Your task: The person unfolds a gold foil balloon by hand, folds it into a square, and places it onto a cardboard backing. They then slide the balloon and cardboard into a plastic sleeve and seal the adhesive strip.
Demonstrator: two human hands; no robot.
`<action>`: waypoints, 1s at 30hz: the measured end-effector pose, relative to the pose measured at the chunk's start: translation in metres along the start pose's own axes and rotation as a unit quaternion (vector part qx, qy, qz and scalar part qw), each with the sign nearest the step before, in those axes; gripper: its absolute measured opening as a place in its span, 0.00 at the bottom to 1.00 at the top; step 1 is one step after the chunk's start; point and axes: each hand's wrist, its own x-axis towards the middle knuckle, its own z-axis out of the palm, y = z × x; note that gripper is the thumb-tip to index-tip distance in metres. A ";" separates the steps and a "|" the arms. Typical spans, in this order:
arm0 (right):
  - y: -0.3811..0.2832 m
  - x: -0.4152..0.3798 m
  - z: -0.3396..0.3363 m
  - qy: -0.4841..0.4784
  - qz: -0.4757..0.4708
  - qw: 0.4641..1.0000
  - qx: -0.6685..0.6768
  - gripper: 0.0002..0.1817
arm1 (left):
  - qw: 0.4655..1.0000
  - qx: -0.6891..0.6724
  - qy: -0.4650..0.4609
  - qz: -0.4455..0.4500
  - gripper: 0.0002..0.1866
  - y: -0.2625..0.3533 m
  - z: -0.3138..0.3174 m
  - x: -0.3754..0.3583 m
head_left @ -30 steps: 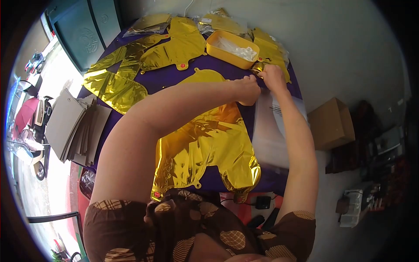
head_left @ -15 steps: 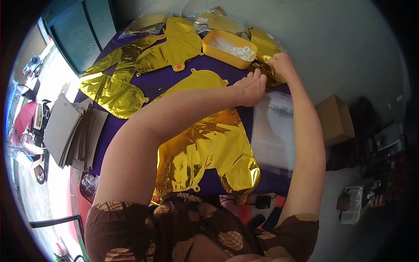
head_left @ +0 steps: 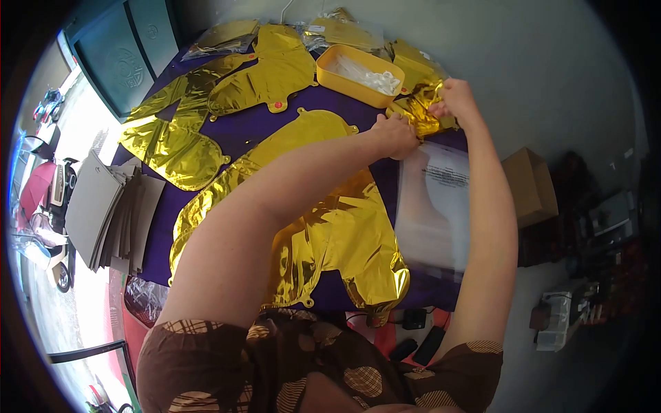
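At the far right of the table, both hands are on a crinkled gold foil balloon (head_left: 423,117). My right hand (head_left: 457,101) pinches its right side with the fingers closed. My left hand (head_left: 398,136) reaches across and grips its left lower edge with curled fingers, partly hidden by the hand. A yellow tub (head_left: 359,96) holding small white pieces and clear plastic stands just behind my left hand. Beneath my left arm lies a large flat gold foil balloon (head_left: 358,227), partly covered by the arm. Clear plastic bags (head_left: 434,220) with printed text lie between my arms.
More gold foil balloons (head_left: 265,76) are spread at the back left. Packed foil pieces (head_left: 348,33) line the back edge by the wall. A stack of grey cards (head_left: 103,210) stands at the left edge. A cardboard box (head_left: 529,186) is beyond the table at right.
The foil at my hands is lifted and opened out more, showing a brighter crinkled surface. My right hand has moved slightly right and up; my left has shifted slightly left.
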 end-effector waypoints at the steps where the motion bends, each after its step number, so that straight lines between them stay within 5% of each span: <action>1: 0.000 0.013 -0.008 0.024 -0.020 0.999 -0.018 0.05 | 1.000 0.002 0.008 0.000 0.28 0.000 0.001 0.000; 4: -0.016 0.041 -0.038 0.129 -0.125 0.981 -0.068 0.06 | 1.000 0.006 0.024 -0.004 0.30 0.001 0.001 0.002; 8: -0.073 0.050 -0.098 0.286 -0.246 0.922 0.091 0.08 | 0.999 0.004 0.029 -0.016 0.32 0.002 0.003 0.008; 10: -0.086 0.059 -0.129 0.309 -0.309 0.861 0.259 0.10 | 0.999 0.009 0.033 -0.018 0.32 0.001 0.004 0.009; 13: -0.098 0.042 -0.149 0.298 -0.327 0.852 0.279 0.12 | 0.999 0.011 0.034 -0.020 0.33 0.002 0.004 0.008; 16: -0.125 0.001 -0.148 0.374 -0.403 0.756 0.356 0.12 | 0.999 0.010 0.027 -0.020 0.34 0.002 0.000 0.007; 20: -0.130 -0.018 -0.155 0.431 -0.421 0.744 0.289 0.09 | 1.000 0.002 0.022 -0.021 0.34 0.003 0.000 0.007; 23: -0.146 -0.033 -0.191 0.461 -0.501 0.644 0.350 0.09 | 0.999 0.004 0.025 -0.026 0.34 0.002 -0.001 0.008; 26: -0.156 -0.057 -0.201 0.451 -0.492 0.658 0.349 0.08 | 0.999 0.004 0.027 -0.029 0.34 0.002 0.002 0.009; 30: -0.138 -0.065 -0.198 0.485 -0.281 0.826 -0.055 0.18 | 1.000 -0.008 0.003 -0.028 0.32 0.004 -0.006 0.009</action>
